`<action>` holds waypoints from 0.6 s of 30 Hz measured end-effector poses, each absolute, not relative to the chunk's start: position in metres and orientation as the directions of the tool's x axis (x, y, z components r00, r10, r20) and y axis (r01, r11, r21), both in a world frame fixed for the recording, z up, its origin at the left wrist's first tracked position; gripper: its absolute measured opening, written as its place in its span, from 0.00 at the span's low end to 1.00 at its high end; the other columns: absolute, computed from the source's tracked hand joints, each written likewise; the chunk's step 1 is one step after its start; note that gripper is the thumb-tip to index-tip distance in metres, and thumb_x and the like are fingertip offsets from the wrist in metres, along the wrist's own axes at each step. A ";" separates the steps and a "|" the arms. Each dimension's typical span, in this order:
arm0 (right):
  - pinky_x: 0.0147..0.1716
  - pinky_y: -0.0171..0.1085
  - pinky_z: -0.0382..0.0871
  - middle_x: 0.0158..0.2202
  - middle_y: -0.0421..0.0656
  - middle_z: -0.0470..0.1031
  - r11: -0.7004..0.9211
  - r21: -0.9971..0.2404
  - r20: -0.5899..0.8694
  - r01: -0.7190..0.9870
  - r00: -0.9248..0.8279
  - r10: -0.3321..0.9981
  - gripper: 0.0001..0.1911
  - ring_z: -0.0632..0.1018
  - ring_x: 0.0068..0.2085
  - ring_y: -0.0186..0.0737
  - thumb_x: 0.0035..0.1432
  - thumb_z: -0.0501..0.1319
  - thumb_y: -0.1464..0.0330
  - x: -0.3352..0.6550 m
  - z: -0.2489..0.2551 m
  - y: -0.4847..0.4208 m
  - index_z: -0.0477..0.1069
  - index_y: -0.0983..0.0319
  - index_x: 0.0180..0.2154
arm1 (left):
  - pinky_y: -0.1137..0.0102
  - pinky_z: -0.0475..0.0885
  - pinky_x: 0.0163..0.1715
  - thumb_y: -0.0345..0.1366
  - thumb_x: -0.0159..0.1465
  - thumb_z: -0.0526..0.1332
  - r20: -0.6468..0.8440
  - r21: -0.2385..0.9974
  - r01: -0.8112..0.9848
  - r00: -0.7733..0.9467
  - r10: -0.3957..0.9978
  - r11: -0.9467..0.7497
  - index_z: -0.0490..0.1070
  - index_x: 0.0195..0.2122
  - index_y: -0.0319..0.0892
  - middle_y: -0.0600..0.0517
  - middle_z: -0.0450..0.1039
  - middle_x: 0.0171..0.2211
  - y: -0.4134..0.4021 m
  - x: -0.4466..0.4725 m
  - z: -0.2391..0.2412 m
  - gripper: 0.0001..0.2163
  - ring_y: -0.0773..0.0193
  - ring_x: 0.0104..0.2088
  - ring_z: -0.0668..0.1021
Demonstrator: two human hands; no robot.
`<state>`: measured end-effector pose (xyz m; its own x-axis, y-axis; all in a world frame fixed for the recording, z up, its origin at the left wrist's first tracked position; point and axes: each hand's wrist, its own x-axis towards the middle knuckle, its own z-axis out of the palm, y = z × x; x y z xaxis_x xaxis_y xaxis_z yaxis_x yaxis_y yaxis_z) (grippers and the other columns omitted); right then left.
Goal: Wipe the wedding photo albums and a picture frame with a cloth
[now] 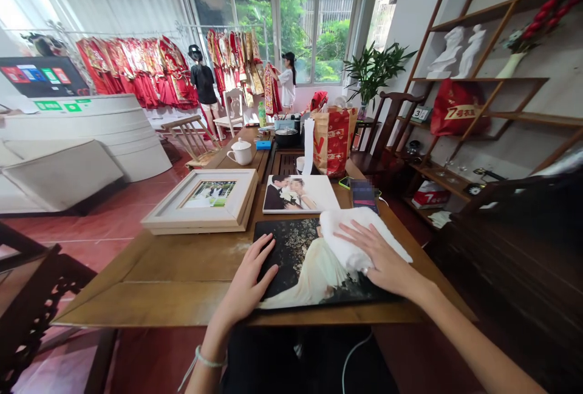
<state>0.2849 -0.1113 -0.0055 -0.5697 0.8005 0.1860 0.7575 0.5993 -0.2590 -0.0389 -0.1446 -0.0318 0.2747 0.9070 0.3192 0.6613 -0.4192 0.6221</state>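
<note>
White cloth [359, 239] lies folded over the far right part of a dark wedding photo panel [291, 254], which rests flat at the near edge of the wooden table [159, 278]. The right hand [380, 257] sits palm down on the cloth, fingers stretched out and spread. It presses on the fabric rather than gripping it. The left hand [248, 281] lies flat with fingers extended. Its fingertips rest on the panel's left edge and its heel on the table, and it clasps nothing. A thin bracelet [207, 360] circles the left wrist.

Just beyond the panel lies a white photo book [303, 193] showing a couple, and to its right a phone [363, 195]. Left of the book, a pale framed picture [204, 200] sits on the table. Farther along stand a white lidded cup [240, 152] and a red patterned gift bag [334, 139].

At the far end of the room, two people [203, 87] stand at a rack of red garments [136, 72] before the windows. A wooden shelf unit [492, 78] on the right carries white busts [450, 51] and a red bag [458, 108], and a potted plant [376, 69] stands beside it.
</note>
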 end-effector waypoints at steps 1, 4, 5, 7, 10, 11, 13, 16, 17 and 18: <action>0.63 0.61 0.37 0.68 0.34 0.48 0.604 -0.252 0.185 0.756 -0.575 0.797 0.50 0.45 0.68 0.47 0.37 0.50 0.79 0.287 -0.007 -0.127 0.51 0.51 0.65 | 0.52 0.53 0.64 0.38 0.68 0.53 0.325 0.619 0.662 0.273 0.905 -0.422 0.58 0.63 0.50 0.48 0.54 0.66 -0.144 -0.039 -0.032 0.21 0.54 0.66 0.57; 0.63 0.62 0.35 0.69 0.33 0.44 0.615 -0.225 0.143 0.756 -0.599 0.788 0.52 0.43 0.68 0.49 0.37 0.51 0.78 0.291 -0.009 -0.176 0.46 0.50 0.66 | 0.53 0.53 0.64 0.38 0.68 0.53 0.336 0.612 0.664 0.273 0.901 -0.429 0.58 0.63 0.50 0.48 0.54 0.66 -0.145 -0.038 -0.033 0.21 0.54 0.66 0.57; 0.63 0.63 0.35 0.69 0.34 0.43 0.619 -0.216 0.122 0.755 -0.608 0.784 0.52 0.42 0.68 0.50 0.37 0.51 0.78 0.292 -0.010 -0.190 0.45 0.50 0.66 | 0.53 0.53 0.64 0.38 0.68 0.53 0.336 0.610 0.665 0.275 0.901 -0.431 0.58 0.63 0.50 0.48 0.54 0.66 -0.145 -0.038 -0.033 0.21 0.54 0.66 0.57; 0.62 0.64 0.33 0.69 0.35 0.41 0.626 -0.205 0.085 0.753 -0.623 0.778 0.54 0.41 0.68 0.53 0.36 0.52 0.78 0.292 -0.010 -0.210 0.43 0.51 0.67 | 0.53 0.53 0.64 0.38 0.68 0.52 0.331 0.609 0.666 0.280 0.901 -0.431 0.58 0.63 0.49 0.48 0.54 0.66 -0.145 -0.038 -0.032 0.21 0.54 0.66 0.56; 0.62 0.64 0.33 0.69 0.35 0.40 0.621 -0.199 0.065 0.758 -0.622 0.780 0.54 0.40 0.68 0.54 0.35 0.52 0.78 0.289 -0.010 -0.217 0.42 0.51 0.67 | 0.53 0.52 0.64 0.38 0.68 0.52 0.324 0.608 0.665 0.290 0.901 -0.433 0.58 0.63 0.48 0.47 0.54 0.66 -0.145 -0.039 -0.031 0.21 0.54 0.66 0.56; 0.62 0.64 0.34 0.69 0.35 0.40 0.613 -0.199 0.065 0.765 -0.614 0.787 0.54 0.41 0.68 0.53 0.36 0.51 0.78 0.287 -0.010 -0.212 0.42 0.51 0.67 | 0.53 0.52 0.64 0.38 0.68 0.52 0.325 0.608 0.663 0.294 0.899 -0.437 0.58 0.63 0.48 0.47 0.54 0.66 -0.145 -0.039 -0.031 0.21 0.54 0.66 0.56; 0.62 0.64 0.36 0.69 0.34 0.41 0.589 -0.199 0.073 0.784 -0.587 0.806 0.53 0.41 0.68 0.51 0.36 0.51 0.78 0.281 -0.008 -0.193 0.44 0.49 0.66 | 0.53 0.53 0.64 0.38 0.68 0.52 0.331 0.609 0.657 0.300 0.895 -0.445 0.58 0.63 0.49 0.48 0.55 0.66 -0.145 -0.039 -0.029 0.21 0.55 0.66 0.56; 0.62 0.64 0.38 0.69 0.35 0.44 0.556 -0.198 0.091 0.808 -0.549 0.831 0.52 0.43 0.68 0.51 0.36 0.50 0.79 0.267 -0.004 -0.152 0.48 0.49 0.65 | 0.53 0.53 0.64 0.38 0.68 0.52 0.331 0.616 0.650 0.298 0.895 -0.444 0.58 0.63 0.50 0.48 0.56 0.66 -0.146 -0.040 -0.028 0.21 0.55 0.66 0.57; 0.61 0.64 0.38 0.68 0.36 0.45 0.547 -0.195 0.095 0.814 -0.540 0.836 0.51 0.43 0.68 0.51 0.36 0.51 0.79 0.263 -0.002 -0.138 0.49 0.49 0.65 | 0.53 0.53 0.64 0.38 0.68 0.53 0.329 0.619 0.649 0.296 0.897 -0.442 0.58 0.63 0.49 0.48 0.56 0.66 -0.146 -0.040 -0.028 0.21 0.55 0.66 0.57; 0.61 0.64 0.38 0.68 0.37 0.46 0.539 -0.192 0.097 0.821 -0.530 0.842 0.50 0.44 0.68 0.52 0.37 0.51 0.78 0.258 -0.001 -0.123 0.50 0.50 0.65 | 0.53 0.53 0.64 0.38 0.68 0.53 0.327 0.622 0.648 0.295 0.898 -0.439 0.58 0.63 0.49 0.48 0.56 0.66 -0.146 -0.040 -0.028 0.21 0.55 0.66 0.57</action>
<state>0.2580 -0.1233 -0.0008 -0.5303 0.8423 0.0967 0.8205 0.5386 -0.1916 -0.0399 -0.1457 -0.0280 0.2951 0.8979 0.3265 0.6480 -0.4392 0.6222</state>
